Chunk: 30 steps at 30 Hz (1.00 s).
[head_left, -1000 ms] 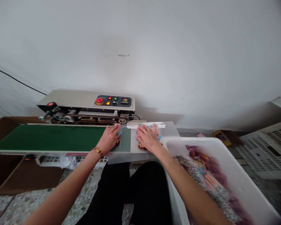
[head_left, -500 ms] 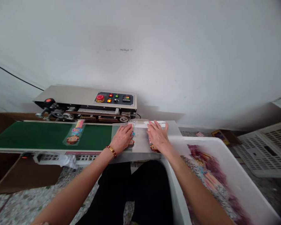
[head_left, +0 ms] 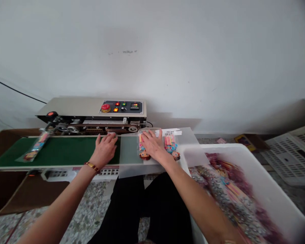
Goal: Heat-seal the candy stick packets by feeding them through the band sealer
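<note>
My left hand (head_left: pixel 105 149) lies palm down over the green conveyor belt (head_left: pixel 73 152), fingers apart, close to the sealing machine's front. A bit of clear film shows by its fingertips; whatever is beneath the palm is hidden. With fingers outstretched, my right hand (head_left: pixel 154 145) rests on a clear packet (head_left: pixel 144 155) with a cartoon-face piece and pink-yellow sticks, partly covered by the hand. Just right of it, a second such packet (head_left: pixel 170 146) lies on the translucent sheet (head_left: pixel 132 169). A further bagged packet (head_left: pixel 38 146) sits slanted at the belt's left part.
The band sealing machine (head_left: pixel 91 108) with lit buttons stands against the wall. At right, a white tub (head_left: pixel 259 179) holds many packets. A cardboard box (head_left: pixel 27 200) is below the belt's left end. A white plastic crate (head_left: pixel 292 152) stands at far right.
My left hand has moved left from the sheet onto the belt. My right hand has shifted left to the other packet, uncovering the right one. The packet on the belt has travelled left.
</note>
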Available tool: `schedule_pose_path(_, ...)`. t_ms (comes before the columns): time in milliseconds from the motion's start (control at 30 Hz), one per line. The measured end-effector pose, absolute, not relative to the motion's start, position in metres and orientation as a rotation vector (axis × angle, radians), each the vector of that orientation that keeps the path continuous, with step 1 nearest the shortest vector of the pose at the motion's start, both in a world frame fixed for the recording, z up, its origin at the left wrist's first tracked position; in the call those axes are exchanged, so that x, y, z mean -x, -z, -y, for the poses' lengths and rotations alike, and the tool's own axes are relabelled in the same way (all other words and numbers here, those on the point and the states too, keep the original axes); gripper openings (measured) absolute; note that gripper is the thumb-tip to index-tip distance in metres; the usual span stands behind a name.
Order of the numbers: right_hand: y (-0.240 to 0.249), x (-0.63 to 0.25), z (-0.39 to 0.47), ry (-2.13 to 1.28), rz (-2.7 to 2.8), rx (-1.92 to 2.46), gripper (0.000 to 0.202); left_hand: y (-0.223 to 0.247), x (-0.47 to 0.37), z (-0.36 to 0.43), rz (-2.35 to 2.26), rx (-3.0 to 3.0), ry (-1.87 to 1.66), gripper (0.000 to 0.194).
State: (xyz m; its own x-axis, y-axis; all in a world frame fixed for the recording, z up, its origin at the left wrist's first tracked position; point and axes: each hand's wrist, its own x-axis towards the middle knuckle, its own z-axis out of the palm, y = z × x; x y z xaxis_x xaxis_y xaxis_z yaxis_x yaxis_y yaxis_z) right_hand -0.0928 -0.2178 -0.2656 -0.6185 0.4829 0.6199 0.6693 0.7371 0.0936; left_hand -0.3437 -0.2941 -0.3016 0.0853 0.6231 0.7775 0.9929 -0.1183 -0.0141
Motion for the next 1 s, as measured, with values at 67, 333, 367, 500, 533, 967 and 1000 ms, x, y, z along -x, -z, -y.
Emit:
schedule_pose_path(67,0.266,0.091,0.218,0.42,2.327,0.868,0.037,0.301,0.314,0.288,1.51,1.873,0.888,0.035)
schedule_pose_path(333,0.282,0.002,0.206,0.54,2.191,1.092,0.043,0.306,0.251,0.26,1.387,2.159,0.906,0.046)
schedule_pose_path(367,0.286,-0.003,0.203,0.545,2.2,1.088,0.044,0.306,0.259,0.261,1.375,2.177,0.903,0.046)
schedule_pose_path(500,0.291,0.014,0.202,0.519,2.273,1.013,0.046,0.304,0.294,0.268,1.391,2.194,0.88,0.046)
schedule_pose_path(533,0.29,0.025,0.203,0.503,2.29,0.996,0.045,0.303,0.304,0.27,1.411,2.19,0.869,0.047)
schedule_pose_path(967,0.268,0.077,0.225,0.402,2.302,0.895,0.042,0.298,0.319,0.296,1.458,1.908,0.851,0.037)
schedule_pose_path(1000,0.27,0.066,0.226,0.429,2.29,0.925,0.042,0.3,0.295,0.29,1.406,1.971,0.861,0.037)
